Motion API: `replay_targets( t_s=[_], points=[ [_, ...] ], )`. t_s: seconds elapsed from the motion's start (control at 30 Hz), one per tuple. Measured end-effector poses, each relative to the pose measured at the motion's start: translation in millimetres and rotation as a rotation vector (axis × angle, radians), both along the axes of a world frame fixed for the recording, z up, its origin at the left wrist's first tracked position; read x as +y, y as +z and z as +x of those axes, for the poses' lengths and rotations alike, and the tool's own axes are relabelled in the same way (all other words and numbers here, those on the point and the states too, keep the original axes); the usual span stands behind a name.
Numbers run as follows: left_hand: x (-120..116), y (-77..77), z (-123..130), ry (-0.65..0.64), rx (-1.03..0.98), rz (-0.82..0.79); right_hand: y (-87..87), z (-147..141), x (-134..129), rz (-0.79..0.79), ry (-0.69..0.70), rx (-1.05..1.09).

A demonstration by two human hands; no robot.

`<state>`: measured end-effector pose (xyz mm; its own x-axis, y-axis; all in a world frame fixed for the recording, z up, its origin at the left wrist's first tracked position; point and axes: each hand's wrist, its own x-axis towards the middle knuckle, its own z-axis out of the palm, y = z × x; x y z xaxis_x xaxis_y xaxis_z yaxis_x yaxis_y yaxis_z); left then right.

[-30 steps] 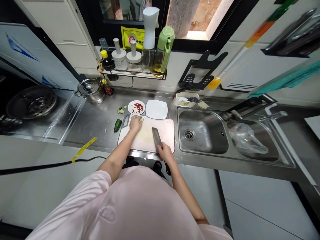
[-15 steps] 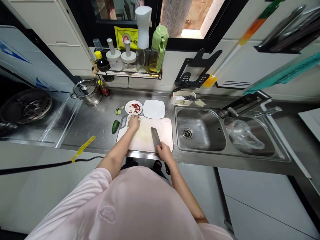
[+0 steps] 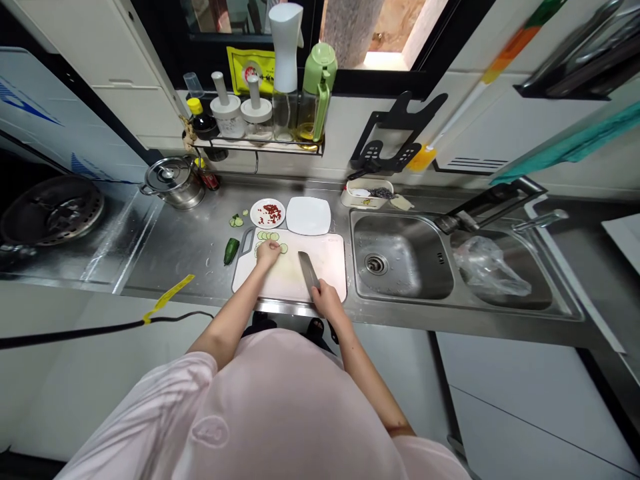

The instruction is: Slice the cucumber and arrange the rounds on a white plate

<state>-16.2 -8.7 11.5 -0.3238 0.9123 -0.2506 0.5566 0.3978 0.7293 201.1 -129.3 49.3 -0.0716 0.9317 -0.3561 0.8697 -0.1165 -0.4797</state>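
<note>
Cucumber slices (image 3: 268, 236) lie in a row at the upper left of the white cutting board (image 3: 325, 260). Just below them my left hand (image 3: 269, 253) is over the board, its fingers bent together at more slices; what they pinch is too small to make out. My right hand (image 3: 327, 298) is wrapped round the handle of a cleaver (image 3: 307, 268), whose blade lies over the board's middle. A piece of cucumber (image 3: 231, 251) rests on the steel counter left of the board. Behind the board are a plate of chopped red pieces (image 3: 268, 213) and a white plate (image 3: 309, 215).
Cucumber scraps (image 3: 237, 221) lie on the counter (image 3: 175, 247). A lidded pot (image 3: 175, 182) and a small bottle (image 3: 208, 176) stand at the back left. The sink (image 3: 405, 260) is to the right, with a plastic bag (image 3: 487, 267) in its second basin. Bottles stand on a rack (image 3: 260, 145).
My left hand has drawn back slightly toward me, uncovering the row of slices near the board's top edge. The cleaver, still in my right hand, has shifted slightly left.
</note>
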Motion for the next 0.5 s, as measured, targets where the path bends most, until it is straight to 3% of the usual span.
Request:
replay_targets(
  t_s=[0.23,0.5],
  points=[
    [-28,-7.9,5,-0.045,-0.005,-0.028,14.1,-6,1,-0.045,0.096,-0.105],
    [-34,-7.7,3,-0.154,0.164,0.055,13.5,-21,-1,-0.053,0.204,-0.179]
  ],
)
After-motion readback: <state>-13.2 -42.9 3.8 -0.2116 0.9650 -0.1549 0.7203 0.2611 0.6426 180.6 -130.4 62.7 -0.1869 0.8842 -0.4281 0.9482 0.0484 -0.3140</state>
